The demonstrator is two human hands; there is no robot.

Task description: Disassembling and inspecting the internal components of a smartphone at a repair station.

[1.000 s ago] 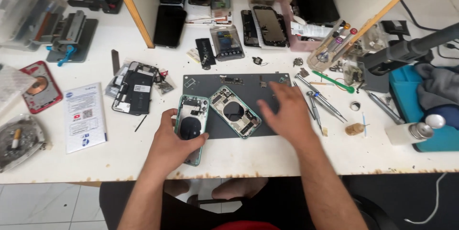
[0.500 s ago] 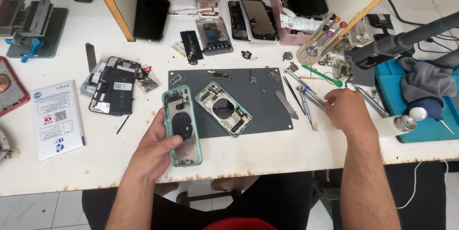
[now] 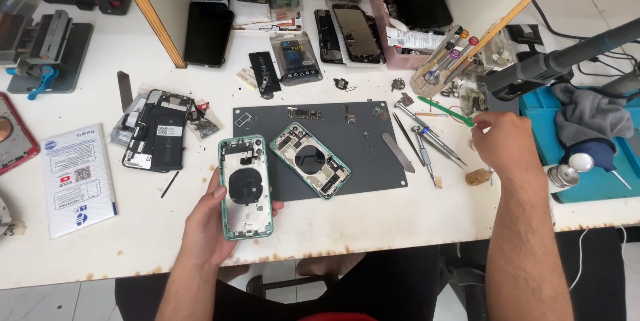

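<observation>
— Mint-green phone housing [image 3: 246, 188], opened and stripped, inner side up with a round dark coil showing: who has it?

— The person's left hand [image 3: 212, 224]. Its grip is closed around the housing's lower half, thumb along the left edge and fingertips showing at the right edge, holding it over the white surface [image 3: 133, 241] at the near-left corner of the grey work mat [image 3: 360, 161].

— And the other hand?

— The right hand [image 3: 503, 142] is out past the mat's right edge, fingers curled and pinched together near a green-handled tool [image 3: 448, 112]. Whether that grip actually has hold of anything, I cannot tell; the fingertips are turned away from the camera.

— What lies between the two hands?

— A second green phone frame [image 3: 311, 160], tilted on the mat, just beside the held housing but apart from it. A flat metal spudger [image 3: 398, 152] rests at the mat's right side, with screwdrivers [image 3: 427, 140] just off its edge.

— Elsewhere on the surface?

— A dismantled black phone [image 3: 158, 130] to the left, a white printed packet [image 3: 79, 178] further left, and a blue tray [image 3: 587, 181] holding a grey cloth [image 3: 590, 116] on the far right.
</observation>
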